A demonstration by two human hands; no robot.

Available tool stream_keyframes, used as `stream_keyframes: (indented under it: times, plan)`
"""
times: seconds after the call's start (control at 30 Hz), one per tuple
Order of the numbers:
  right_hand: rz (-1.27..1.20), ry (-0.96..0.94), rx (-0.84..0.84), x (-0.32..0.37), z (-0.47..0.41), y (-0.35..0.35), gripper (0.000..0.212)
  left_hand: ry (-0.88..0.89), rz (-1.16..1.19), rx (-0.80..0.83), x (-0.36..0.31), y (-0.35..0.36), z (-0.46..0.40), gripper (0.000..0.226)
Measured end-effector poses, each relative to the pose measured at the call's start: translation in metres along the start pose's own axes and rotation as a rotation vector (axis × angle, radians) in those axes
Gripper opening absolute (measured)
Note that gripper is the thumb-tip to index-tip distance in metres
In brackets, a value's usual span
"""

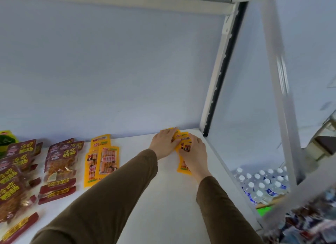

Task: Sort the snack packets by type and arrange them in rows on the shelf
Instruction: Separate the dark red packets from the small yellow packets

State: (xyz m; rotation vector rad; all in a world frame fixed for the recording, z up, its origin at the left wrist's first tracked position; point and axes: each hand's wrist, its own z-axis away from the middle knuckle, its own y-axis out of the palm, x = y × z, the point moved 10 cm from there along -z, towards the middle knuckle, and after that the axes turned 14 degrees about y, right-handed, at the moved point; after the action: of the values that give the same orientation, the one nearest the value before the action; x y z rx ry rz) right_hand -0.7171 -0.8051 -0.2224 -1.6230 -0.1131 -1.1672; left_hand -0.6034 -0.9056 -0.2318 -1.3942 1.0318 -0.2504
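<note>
Head view: left hand (164, 143) and right hand (193, 152) press flat, released fingers on yellow packets (182, 143), apparently squaring a row on the shelf (163, 189).

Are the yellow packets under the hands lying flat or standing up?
Flat. The yellow packets lie on the shelf, overlapping in a loose row, with the left hand and right hand resting on top of them.

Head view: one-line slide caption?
Both hands press yellow packets into the shelf's back right corner; sorted rows lie left.
</note>
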Motion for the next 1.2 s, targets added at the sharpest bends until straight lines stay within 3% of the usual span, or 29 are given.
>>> stream_keyframes:
  times: [0.13, 0.37, 0.5, 0.7, 1.03, 1.2]
  plan:
    - [-0.049, -0.027, -0.006, 0.010, 0.008, 0.009, 0.064, -0.035, -0.191, -0.064, 0.007, -0.011, 0.030, 0.052]
    - [-0.137, -0.127, 0.027, 0.053, 0.037, 0.048, 0.058, -0.208, -0.458, -0.032, 0.042, -0.053, 0.099, 0.055]
    - [-0.137, -0.158, 0.056, 0.072, 0.037, 0.064, 0.057, -0.288, -0.458, -0.051, 0.055, -0.075, 0.116, 0.059]
    - [-0.012, -0.112, 0.083, 0.061, 0.023, 0.063, 0.048, -0.238, -0.361, -0.156, 0.049, -0.084, 0.135, 0.056]
    - [0.182, -0.125, 0.000, 0.057, 0.065, 0.043, 0.041, -0.270, -0.333, -0.309, 0.015, -0.101, 0.214, 0.061]
    - [0.110, -0.405, 0.015, 0.107, 0.136, 0.051, 0.034, -0.319, -0.351, -0.339, 0.011, -0.117, 0.265, 0.063]
